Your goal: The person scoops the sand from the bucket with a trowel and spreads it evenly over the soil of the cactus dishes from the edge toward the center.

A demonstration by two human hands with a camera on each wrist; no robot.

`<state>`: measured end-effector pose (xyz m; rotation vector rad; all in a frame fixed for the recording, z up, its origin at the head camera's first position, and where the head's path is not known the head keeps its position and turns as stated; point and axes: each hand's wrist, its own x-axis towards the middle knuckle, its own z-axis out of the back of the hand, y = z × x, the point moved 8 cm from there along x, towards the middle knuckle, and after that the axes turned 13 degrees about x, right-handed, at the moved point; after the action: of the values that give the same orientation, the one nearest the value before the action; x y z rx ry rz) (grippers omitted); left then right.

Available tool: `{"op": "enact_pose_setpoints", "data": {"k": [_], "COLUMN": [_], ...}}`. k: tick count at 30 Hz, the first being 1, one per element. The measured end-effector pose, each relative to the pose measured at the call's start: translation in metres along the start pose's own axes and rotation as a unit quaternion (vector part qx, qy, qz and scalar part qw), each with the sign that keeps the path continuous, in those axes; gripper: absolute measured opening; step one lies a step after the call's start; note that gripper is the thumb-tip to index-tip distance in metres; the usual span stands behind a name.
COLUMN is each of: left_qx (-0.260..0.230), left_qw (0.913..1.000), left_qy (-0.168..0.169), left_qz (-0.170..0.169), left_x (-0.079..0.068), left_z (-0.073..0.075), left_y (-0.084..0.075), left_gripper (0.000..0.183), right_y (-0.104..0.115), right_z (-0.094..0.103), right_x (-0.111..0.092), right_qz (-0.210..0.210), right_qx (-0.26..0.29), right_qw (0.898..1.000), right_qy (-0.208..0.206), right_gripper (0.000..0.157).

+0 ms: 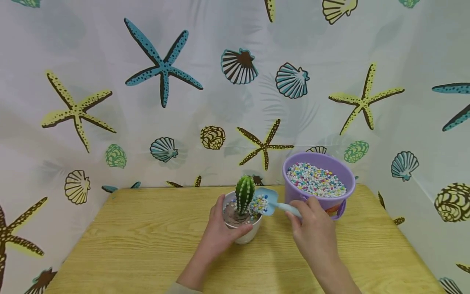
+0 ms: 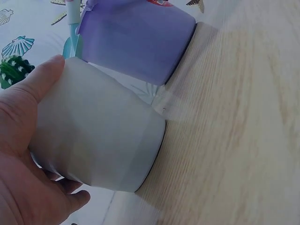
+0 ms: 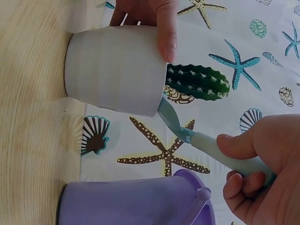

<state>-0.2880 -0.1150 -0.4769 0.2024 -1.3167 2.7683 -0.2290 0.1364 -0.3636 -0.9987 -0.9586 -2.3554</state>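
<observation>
A green cactus stands in a white flower pot, with brown soil and a few coloured beads on top. My left hand grips the pot by its side, the thumb along the near rim and the fingers round the far side. My right hand holds a small light-blue shovel by its handle. The blade slants down over the pot's right rim, beside the cactus, with a heap of coloured beads on it. In the right wrist view, the blade's back meets the rim.
Behind my right hand stands a purple bucket of white and coloured beads, its handle hanging at the front right. Everything rests on a wooden table. A white curtain printed with starfish and shells rises behind the table and along both sides.
</observation>
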Motion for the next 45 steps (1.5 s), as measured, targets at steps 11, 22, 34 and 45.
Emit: {"op": "enact_pose_setpoints", "data": {"k": [11, 22, 34, 45], "left_qx": [0.006, 0.022, 0.031, -0.03], "left_qw": [0.9993, 0.9985, 0.9977, 0.9988], "left_qy": [-0.036, -0.048, -0.058, 0.038], "left_qz": [0.01, 0.014, 0.019, 0.008], "left_x": [-0.004, -0.007, -0.007, 0.001], "left_z": [-0.001, -0.001, -0.003, 0.008], "left_y": [-0.002, -0.005, -0.008, -0.001], "left_gripper": [0.129, 0.128, 0.131, 0.131], "right_y": [0.002, 0.006, 0.01, 0.008], "right_z": [-0.002, -0.004, -0.004, -0.002], "right_x": [-0.001, -0.004, -0.007, -0.006], "right_qz": [0.027, 0.044, 0.064, 0.061], "right_qx": [-0.005, -0.011, -0.013, -0.007], "right_qw": [1.0, 0.999, 0.997, 0.998], "right_qy": [-0.013, -0.022, -0.035, -0.034], "right_gripper": [0.033, 0.033, 0.035, 0.036]}}
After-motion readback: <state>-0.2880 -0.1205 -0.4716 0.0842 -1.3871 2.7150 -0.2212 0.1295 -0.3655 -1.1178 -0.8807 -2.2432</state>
